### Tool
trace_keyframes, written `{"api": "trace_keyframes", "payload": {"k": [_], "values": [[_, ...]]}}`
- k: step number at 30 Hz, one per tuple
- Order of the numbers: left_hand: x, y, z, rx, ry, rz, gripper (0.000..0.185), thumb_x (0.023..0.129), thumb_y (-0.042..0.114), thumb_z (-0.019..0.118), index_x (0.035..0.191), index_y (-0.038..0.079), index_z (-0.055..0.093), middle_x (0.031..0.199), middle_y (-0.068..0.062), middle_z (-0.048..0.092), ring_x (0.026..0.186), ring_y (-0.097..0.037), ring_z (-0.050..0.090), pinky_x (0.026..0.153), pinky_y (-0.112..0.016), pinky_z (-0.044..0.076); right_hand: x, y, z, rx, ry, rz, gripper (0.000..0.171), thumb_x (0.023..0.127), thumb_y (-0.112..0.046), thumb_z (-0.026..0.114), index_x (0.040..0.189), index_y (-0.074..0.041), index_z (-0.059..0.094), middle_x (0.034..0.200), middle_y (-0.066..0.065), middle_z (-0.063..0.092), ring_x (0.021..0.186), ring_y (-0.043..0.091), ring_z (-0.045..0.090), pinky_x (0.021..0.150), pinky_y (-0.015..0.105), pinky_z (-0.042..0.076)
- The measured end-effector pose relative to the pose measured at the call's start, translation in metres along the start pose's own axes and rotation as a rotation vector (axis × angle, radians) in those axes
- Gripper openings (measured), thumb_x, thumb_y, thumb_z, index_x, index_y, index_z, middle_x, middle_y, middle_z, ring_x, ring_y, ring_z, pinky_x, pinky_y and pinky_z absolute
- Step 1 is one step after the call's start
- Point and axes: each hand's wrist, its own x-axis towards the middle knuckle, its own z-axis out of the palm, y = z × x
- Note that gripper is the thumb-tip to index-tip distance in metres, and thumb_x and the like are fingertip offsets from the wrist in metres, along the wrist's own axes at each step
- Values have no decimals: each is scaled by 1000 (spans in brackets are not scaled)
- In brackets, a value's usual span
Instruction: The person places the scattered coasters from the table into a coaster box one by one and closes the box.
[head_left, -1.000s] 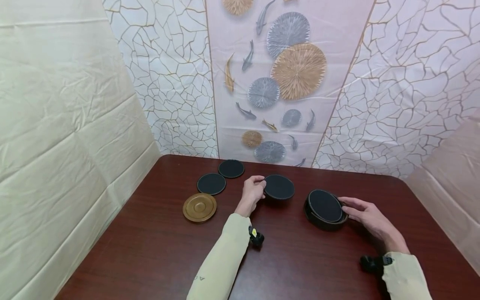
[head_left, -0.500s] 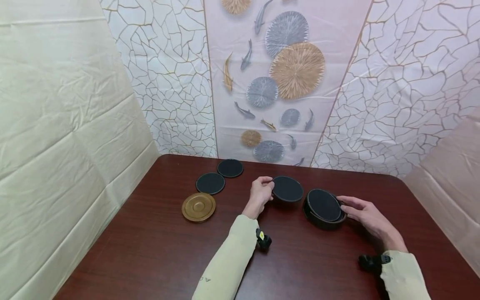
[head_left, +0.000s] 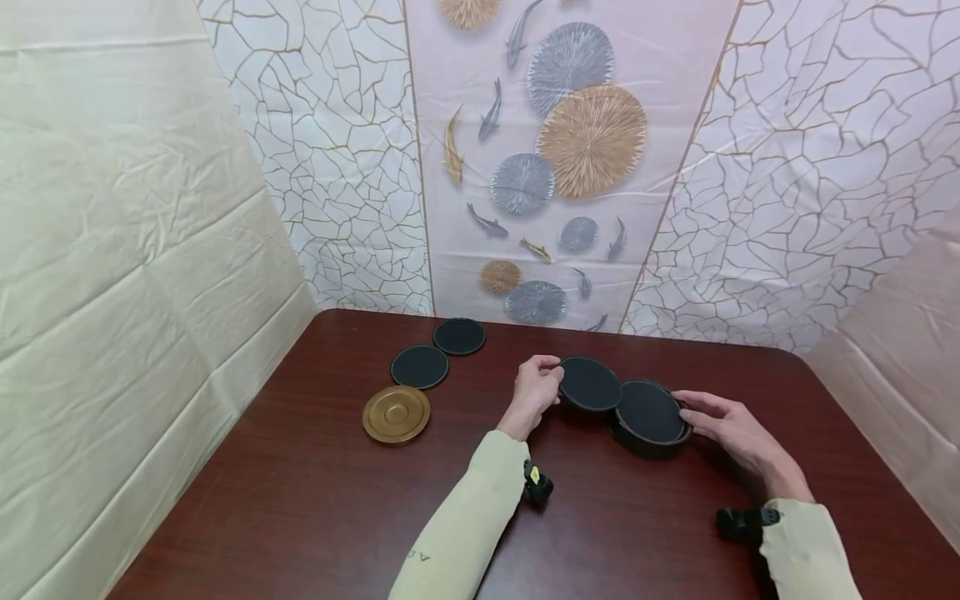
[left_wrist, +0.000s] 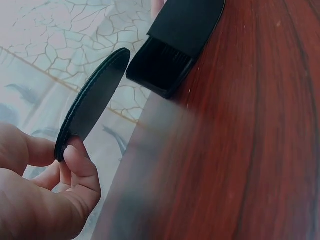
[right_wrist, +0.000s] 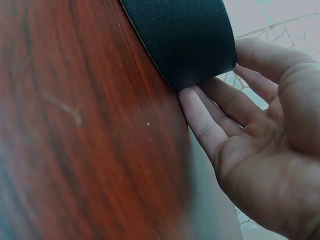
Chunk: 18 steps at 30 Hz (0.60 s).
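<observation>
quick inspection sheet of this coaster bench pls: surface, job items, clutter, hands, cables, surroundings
Surface: dark red-brown wooden table.
Job's things: black coaster held in the air beside the round black holder, which already has a coaster in it.
Clutter: two black coasters and a brown round coaster lying flat, far left.
Grippers: left hand pinches the coaster's edge; right hand touches the holder's side, fingers straight.
Cables: nothing seen.
Surroundings: patterned sheets behind, plain cloth at the sides.
</observation>
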Motion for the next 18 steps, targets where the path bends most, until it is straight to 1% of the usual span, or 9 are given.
{"api": "trace_keyframes", "payload": {"k": [6,8,14,16,18], "values": [[-2,3,14,34,3,9,18,98,17,61,115,15,65,89,-1,64,59,-16,53,58,-30,51,-1,-2,-1,-5,-8,0,66,95,-35,64,147,-3,40,140,16,50,101,1,66,83,21,55],[-3,4,19,48,3,8,17,98,17,61,114,16,65,87,0,63,58,-15,53,58,-30,51,-1,-2,-1,-1,-13,-11,65,96,-34,64,148,-2,40,138,14,52,101,1,66,84,21,56],[-2,1,33,70,4,22,16,96,17,63,112,17,66,84,1,61,58,-14,52,58,-29,52,-1,-1,-3,31,-18,-28,64,97,-32,63,147,0,40,123,-7,59,100,2,67,84,21,56],[-2,-1,37,76,-1,27,17,96,17,64,112,17,66,84,1,61,59,-14,53,59,-31,53,-1,-1,-3,39,-16,-28,64,97,-33,63,146,1,40,120,-10,59,100,2,67,84,21,56],[-3,-2,41,84,-10,28,18,96,16,63,113,16,66,84,1,61,60,-14,53,60,-32,53,-1,0,-2,37,-17,-28,64,97,-33,62,146,1,40,122,-8,59,100,2,67,84,21,56]]}}
